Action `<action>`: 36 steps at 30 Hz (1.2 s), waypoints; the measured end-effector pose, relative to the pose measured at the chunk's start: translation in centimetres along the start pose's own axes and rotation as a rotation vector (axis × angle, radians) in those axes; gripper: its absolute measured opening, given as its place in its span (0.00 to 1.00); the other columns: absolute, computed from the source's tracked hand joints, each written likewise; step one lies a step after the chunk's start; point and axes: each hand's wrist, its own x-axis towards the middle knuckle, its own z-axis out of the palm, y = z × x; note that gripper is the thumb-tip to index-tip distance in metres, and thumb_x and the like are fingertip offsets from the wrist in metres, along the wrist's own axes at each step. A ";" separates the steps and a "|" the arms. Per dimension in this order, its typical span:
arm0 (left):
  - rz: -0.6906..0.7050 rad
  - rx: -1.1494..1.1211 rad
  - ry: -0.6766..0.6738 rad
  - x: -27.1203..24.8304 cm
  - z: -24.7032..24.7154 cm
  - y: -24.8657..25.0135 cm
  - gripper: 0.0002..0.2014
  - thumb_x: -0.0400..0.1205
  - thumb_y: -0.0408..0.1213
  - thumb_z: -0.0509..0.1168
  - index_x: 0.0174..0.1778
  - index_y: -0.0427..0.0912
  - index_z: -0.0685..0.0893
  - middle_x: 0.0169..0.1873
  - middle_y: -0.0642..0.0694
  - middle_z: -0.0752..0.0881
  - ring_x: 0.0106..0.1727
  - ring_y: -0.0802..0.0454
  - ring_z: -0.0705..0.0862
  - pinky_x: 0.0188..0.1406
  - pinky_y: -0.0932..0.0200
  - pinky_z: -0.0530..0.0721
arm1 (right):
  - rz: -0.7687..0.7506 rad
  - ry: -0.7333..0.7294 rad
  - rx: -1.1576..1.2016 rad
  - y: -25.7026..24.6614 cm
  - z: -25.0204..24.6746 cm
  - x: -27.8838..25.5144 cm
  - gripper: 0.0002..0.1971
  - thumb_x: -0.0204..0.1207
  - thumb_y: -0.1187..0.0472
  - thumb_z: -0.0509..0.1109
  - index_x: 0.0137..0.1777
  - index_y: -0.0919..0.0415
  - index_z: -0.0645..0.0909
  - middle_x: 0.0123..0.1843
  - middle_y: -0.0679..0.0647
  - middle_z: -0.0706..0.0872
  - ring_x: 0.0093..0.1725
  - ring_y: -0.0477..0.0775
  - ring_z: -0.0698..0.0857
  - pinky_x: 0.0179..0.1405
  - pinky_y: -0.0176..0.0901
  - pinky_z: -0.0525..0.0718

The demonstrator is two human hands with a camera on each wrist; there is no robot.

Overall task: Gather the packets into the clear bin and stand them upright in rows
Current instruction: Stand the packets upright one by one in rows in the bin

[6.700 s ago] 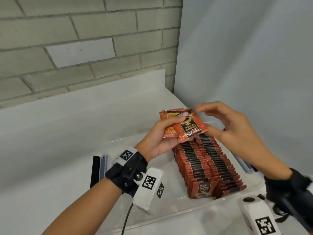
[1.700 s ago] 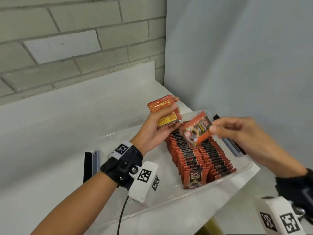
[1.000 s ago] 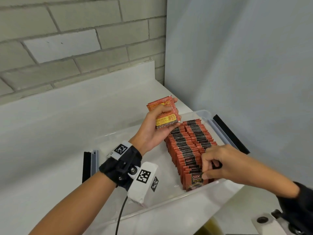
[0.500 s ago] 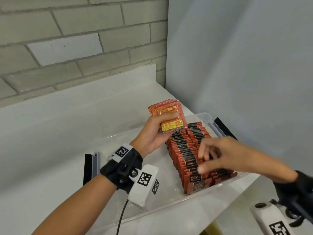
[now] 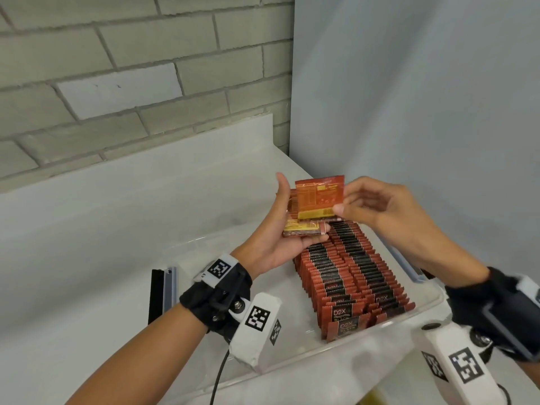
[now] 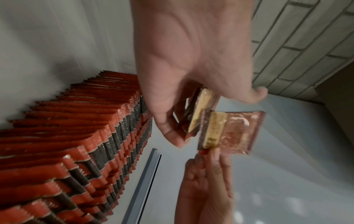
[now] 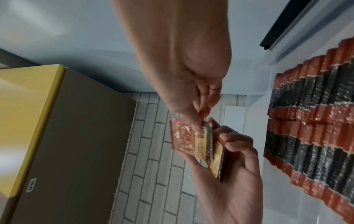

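L hand point(image 5: 280, 229) palm-up grips packet stack point(image 5: 302, 228); R hand point(image 5: 377, 206) pinches top packet point(image 5: 320, 200) above bin point(image 5: 420, 314).

We've got a clear bin point(image 5: 420, 317) on the white counter, and inside it two rows of packets point(image 5: 347, 276) stand upright, packed tight, red tops with a black band, "D2X" showing on the nearest ones. The rows sit toward the bin's right side; its left part shows bare floor. Above the far end of the rows we see a small stack of packets point(image 5: 301, 229), yellow panel facing us, and one single packet point(image 5: 318, 200) lifted just off it, printed back toward us, roughly upright.
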 end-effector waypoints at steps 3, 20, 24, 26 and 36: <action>-0.051 -0.057 0.024 -0.1 -0.2 -0.1 0.37 0.73 0.70 0.56 0.57 0.37 0.83 0.41 0.38 0.82 0.39 0.47 0.82 0.42 0.55 0.86 | -0.129 0.031 -0.027 -0.5 -0.4 -0.1 0.04 0.72 0.62 0.76 0.43 0.51 0.87 0.43 0.47 0.90 0.47 0.52 0.88 0.56 0.49 0.86; 0.212 -0.023 -0.032 0.0 -0.4 0.2 0.14 0.76 0.28 0.64 0.58 0.40 0.82 0.44 0.45 0.89 0.49 0.48 0.89 0.52 0.55 0.88 | 0.230 -0.097 0.197 0.8 1.6 -1.9 0.23 0.66 0.46 0.74 0.57 0.57 0.78 0.45 0.52 0.92 0.43 0.49 0.90 0.54 0.44 0.83; 0.217 -0.048 -0.055 0.2 -0.6 0.1 0.16 0.76 0.23 0.65 0.58 0.40 0.82 0.51 0.39 0.89 0.53 0.45 0.88 0.51 0.56 0.87 | 0.228 0.066 0.338 0.9 1.2 -1.3 0.15 0.66 0.58 0.76 0.50 0.60 0.78 0.40 0.58 0.92 0.37 0.52 0.89 0.44 0.41 0.84; 0.202 -0.040 -0.068 0.3 -0.7 0.0 0.18 0.74 0.22 0.64 0.59 0.40 0.82 0.57 0.36 0.87 0.56 0.41 0.87 0.52 0.54 0.87 | 0.224 0.118 0.353 0.9 0.7 -0.9 0.12 0.69 0.60 0.75 0.51 0.61 0.80 0.42 0.59 0.92 0.40 0.56 0.89 0.44 0.42 0.86; 0.189 0.040 -0.074 0.4 -0.7 -0.2 0.19 0.73 0.21 0.64 0.59 0.40 0.81 0.57 0.38 0.87 0.58 0.43 0.87 0.53 0.55 0.86 | 0.157 0.044 0.197 0.1 -0.1 -0.7 0.12 0.73 0.53 0.72 0.55 0.54 0.85 0.45 0.55 0.92 0.44 0.49 0.90 0.48 0.34 0.87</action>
